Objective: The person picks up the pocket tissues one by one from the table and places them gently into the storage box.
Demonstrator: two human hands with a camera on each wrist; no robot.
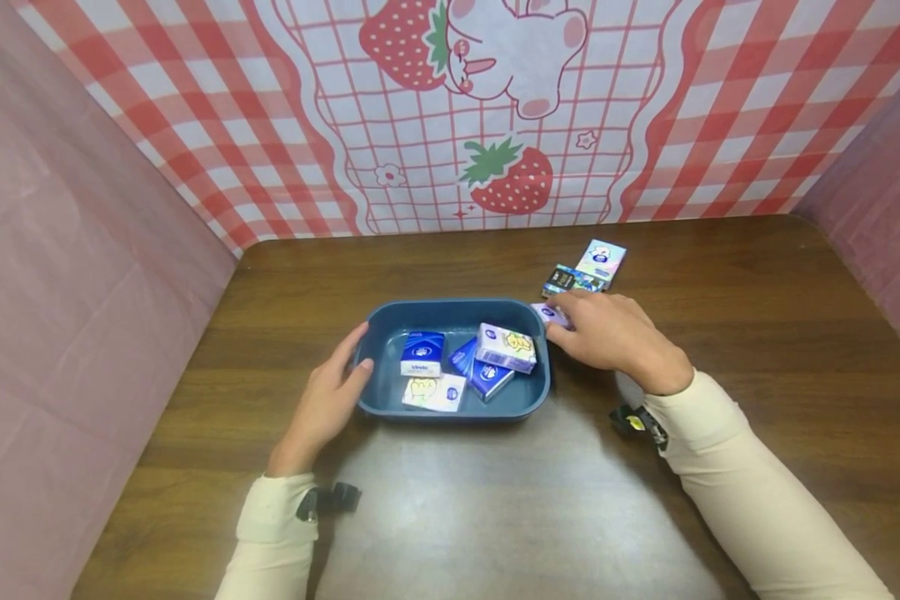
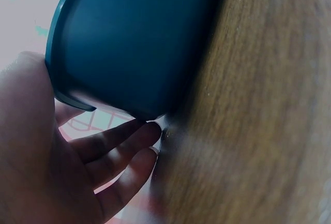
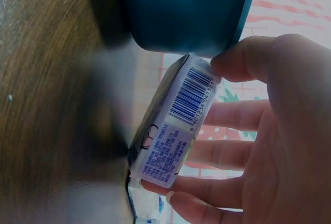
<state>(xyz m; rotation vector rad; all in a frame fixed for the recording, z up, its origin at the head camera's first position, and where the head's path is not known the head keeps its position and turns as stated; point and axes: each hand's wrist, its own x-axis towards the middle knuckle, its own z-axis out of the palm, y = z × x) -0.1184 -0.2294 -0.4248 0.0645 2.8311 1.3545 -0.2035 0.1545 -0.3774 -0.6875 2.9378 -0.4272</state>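
Note:
My left hand holds the left end of a blue plastic bin, thumb at the rim and fingers against the outer wall. Just beyond the bin's right end, my right hand grips a lavender pocket tissue pack between thumb and fingers. A barcode shows on its side in the right wrist view, and the pack tilts close over the table. Inside the bin lie a blue tissue pack, a white one, and another blue one partly under a white-and-purple pack.
Behind my right hand, a dark blue patterned pack and a pastel tissue pack lie on the wooden table. A checked strawberry cloth hangs along the back edge, with pink cloth at the sides.

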